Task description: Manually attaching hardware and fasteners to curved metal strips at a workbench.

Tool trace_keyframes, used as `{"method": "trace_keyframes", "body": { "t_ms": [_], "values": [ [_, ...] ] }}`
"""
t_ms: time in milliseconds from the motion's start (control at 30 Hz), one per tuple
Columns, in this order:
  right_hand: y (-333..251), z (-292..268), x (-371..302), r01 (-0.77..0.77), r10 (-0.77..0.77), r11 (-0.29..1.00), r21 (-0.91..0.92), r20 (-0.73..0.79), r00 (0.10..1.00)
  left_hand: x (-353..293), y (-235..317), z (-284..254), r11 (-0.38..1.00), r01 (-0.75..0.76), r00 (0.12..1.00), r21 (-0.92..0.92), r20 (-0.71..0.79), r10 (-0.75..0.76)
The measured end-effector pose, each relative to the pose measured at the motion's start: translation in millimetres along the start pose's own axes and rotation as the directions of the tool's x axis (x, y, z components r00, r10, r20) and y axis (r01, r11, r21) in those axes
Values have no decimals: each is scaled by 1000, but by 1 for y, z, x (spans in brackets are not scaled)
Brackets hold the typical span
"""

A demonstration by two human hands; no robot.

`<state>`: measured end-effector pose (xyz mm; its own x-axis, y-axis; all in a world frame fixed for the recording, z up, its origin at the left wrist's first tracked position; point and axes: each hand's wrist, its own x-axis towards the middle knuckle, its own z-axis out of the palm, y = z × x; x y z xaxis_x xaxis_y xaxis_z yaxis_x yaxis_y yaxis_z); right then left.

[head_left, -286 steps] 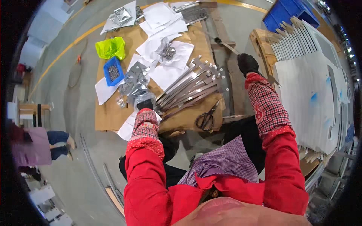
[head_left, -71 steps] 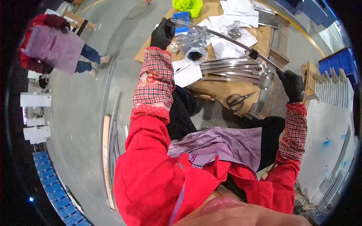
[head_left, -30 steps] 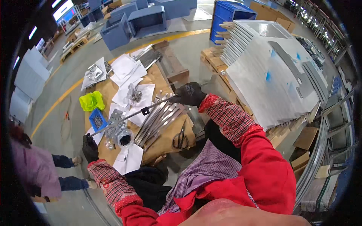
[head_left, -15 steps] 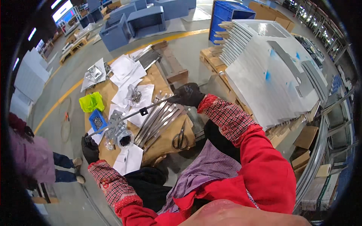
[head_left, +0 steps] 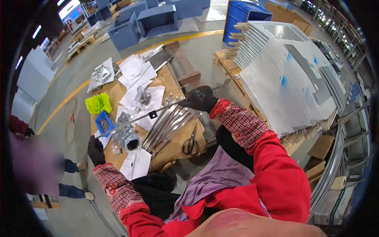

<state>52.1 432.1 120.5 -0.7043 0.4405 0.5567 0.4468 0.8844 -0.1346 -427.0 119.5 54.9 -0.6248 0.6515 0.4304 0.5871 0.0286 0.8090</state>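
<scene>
A long thin metal rod slants across the cardboard-covered work surface, held between my gloved hands. A small black square piece with a hole sits on it about midway. My right hand, in a black glove, closes round the rod, which runs on past it to the right. At the lower left end, the fingers of my left hand hold the rod. Beneath it lie several flat metal strips, white paper sheets and a clear plastic bag of small metal parts.
Black-handled scissors lie at the near right. A blue tray of small hardware and a yellow-green bag sit at the left. Stacked metal panels stand on a pallet to the right. Another person stands at the left.
The whole scene has shifted slightly right in view. My hands keep hold of the rod, with little change in its slant. The other person's legs have moved apart.
</scene>
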Motion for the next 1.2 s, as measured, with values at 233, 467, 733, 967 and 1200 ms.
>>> {"method": "trace_keyframes", "body": {
  "t_ms": [233,467,733,967,1200],
  "values": [
    [6,-6,-4,11,-13,999,-36,-57,998,6,56,26,845,305,935,-438,-28,-353],
    [-2,-9,-1,27,-32,999,-45,-102,994,-5,61,25,981,-114,993,158,-8,117],
    [-25,-4,6,37,-35,999,26,-56,998,93,77,66,962,70,996,-265,79,-51],
    [-17,6,-3,13,-9,999,51,-84,996,-14,82,95,751,242,963,-614,248,-107],
    [-16,8,-8,-1,1,1000,1,-46,999,-33,112,145,448,562,827,-695,465,-316]
  ]
}}
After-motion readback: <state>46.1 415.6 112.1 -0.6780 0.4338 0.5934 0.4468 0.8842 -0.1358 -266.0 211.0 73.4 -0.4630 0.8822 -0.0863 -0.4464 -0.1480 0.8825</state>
